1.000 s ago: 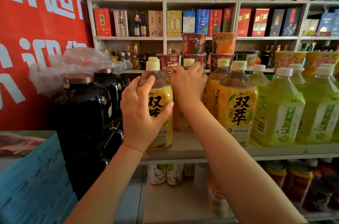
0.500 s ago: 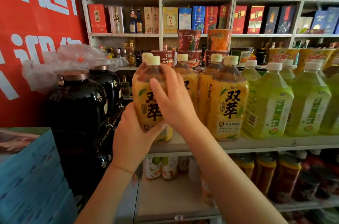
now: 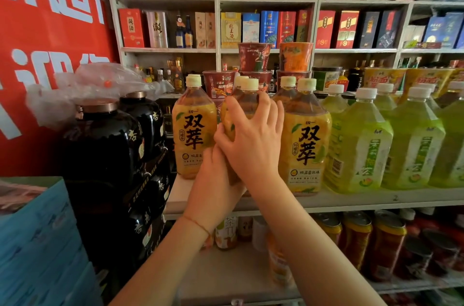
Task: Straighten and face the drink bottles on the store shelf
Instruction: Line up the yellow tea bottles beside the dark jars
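Note:
Yellow tea bottles with cream caps stand along the white shelf (image 3: 351, 201). The left bottle (image 3: 194, 130) and the right bottle (image 3: 305, 140) face forward with black characters showing. Between them stands the middle bottle (image 3: 247, 105), mostly hidden behind my hands. My right hand (image 3: 251, 140) wraps its upper body with spread, curled fingers. Lower down, my left hand (image 3: 213, 185) holds the same bottle near its base, partly under my right hand. Green tea bottles (image 3: 361, 145) fill the shelf to the right.
Large black jars (image 3: 105, 145) under clear plastic stand to the left, beside a blue carton (image 3: 37, 243). Noodle cups (image 3: 253, 57) are stacked behind the bottles. Jars (image 3: 386, 243) and small bottles sit on the lower shelf. Boxed liquor fills the back shelves.
The left bottle now stands free on the shelf, label forward. Both hands have shifted right onto the middle bottle, my left hand low and my right hand high.

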Motion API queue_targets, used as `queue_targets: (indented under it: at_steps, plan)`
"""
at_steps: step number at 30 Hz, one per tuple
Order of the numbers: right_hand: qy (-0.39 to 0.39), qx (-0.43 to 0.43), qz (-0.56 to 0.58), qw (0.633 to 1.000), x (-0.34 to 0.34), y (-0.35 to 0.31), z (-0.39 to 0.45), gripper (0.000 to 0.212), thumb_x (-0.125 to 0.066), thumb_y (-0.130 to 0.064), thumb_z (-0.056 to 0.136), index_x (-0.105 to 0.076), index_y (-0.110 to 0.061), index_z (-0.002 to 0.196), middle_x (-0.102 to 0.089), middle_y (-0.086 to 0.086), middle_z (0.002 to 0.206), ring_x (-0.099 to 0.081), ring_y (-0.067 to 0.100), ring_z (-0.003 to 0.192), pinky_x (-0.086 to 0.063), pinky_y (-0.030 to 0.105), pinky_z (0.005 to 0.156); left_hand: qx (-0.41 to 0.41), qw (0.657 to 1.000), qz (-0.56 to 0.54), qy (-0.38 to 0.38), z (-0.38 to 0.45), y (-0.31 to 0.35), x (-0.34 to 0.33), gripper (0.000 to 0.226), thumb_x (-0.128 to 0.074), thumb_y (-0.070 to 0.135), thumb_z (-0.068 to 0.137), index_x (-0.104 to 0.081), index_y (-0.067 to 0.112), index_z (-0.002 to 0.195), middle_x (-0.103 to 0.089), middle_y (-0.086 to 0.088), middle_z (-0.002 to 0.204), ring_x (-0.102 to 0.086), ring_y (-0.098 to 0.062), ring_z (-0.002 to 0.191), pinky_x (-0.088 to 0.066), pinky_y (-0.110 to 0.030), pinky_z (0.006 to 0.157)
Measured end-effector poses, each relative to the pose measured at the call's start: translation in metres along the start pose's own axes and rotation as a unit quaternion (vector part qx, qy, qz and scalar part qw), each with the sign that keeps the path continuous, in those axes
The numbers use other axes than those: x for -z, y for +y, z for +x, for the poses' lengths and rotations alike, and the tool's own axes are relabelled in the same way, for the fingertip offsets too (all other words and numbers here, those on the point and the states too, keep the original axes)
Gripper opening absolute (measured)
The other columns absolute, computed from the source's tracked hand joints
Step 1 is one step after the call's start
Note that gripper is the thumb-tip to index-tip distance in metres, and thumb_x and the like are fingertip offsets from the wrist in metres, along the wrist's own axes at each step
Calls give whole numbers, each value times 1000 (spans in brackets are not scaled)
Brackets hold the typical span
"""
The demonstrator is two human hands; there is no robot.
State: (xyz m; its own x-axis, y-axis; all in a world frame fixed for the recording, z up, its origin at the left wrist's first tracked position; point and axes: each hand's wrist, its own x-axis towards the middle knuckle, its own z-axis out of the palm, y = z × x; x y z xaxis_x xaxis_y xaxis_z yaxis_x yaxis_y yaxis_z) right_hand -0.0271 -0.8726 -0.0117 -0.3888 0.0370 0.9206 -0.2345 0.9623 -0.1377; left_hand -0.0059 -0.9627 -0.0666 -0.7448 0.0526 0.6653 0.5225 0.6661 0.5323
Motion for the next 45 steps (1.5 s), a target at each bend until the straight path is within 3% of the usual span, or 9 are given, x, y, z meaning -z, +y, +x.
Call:
queue_targets:
  at_steps: [5,8,12,16,19,26,38,40,45]
  plan:
    - [-2,-12,14,1000,-1,4,1,43,-57,-36,89,-60,-22,129,-43,29,143,-36,45,136,-14,53,121,-11,1000,14,-8,4,1,-7,95,-75,33,84,-18,17,158,-44,1,131,-47,-2,101,-46,-11,83]
    - [7,-20,36,999,-3,1,-1,40,-56,-32,89,-62,-21,128,-39,29,146,-26,46,144,-10,54,123,1,999,-52,-13,1,-5,7,61,-72,31,88,-45,21,142,-51,6,123,-56,-6,105,-54,-27,91]
    - [73,18,70,995,-1,-9,5,40,-52,-19,90,-64,-15,128,-33,30,152,-20,46,147,-10,55,122,-3,982,3,188,13,-23,40,25,-66,20,90,-67,13,114,-53,1,112,-57,-16,99,-54,-35,83]
    - [54,90,131,986,-5,-30,14,40,-50,-15,90,-62,-5,126,-38,28,152,-24,43,147,-18,53,122,111,980,-48,159,41,-59,56,60,-76,36,83,-50,17,134,-51,-2,127,-50,-17,118,-46,-34,96]
    - [-23,117,168,979,-14,-52,17,44,-50,-15,91,-55,-1,132,-42,26,148,-29,40,144,-26,52,120,165,977,-129,52,58,-86,50,64,-74,40,83,-49,18,137,-62,1,120,-62,-16,109,-53,-20,78]
    - [-191,-65,191,961,-38,-80,24,77,-53,-34,96,-11,-4,153,-24,25,152,-28,40,139,-39,49,110,160,971,-177,-7,61,-116,39,45,-69,29,90,-56,19,132,-67,1,111,-64,-9,94,-46,-12,62]
    - [-125,-20,44,991,-35,-93,36,86,-61,-67,83,-38,-10,144,-39,10,138,-40,30,124,-50,33,81,109,944,-312,-6,72,-109,50,55,-83,27,77,-55,34,124,-68,5,120,-67,-8,107,-55,-16,76]
    - [-145,-28,103,984,-36,-95,36,77,-54,-66,88,-41,-14,143,-41,6,137,-41,26,124,-51,36,87,111,940,-322,14,69,-113,55,46,-82,28,81,-57,35,119,-68,4,117,-69,-10,103,-54,-15,71]
    - [-152,-151,300,930,-48,-102,39,41,-46,-36,101,-44,-16,137,-37,-3,120,-42,18,117,-38,30,93,191,901,-375,105,59,-134,82,94,-86,70,47,-64,16,120,-74,-3,111,-73,-19,98,-61,-43,85]
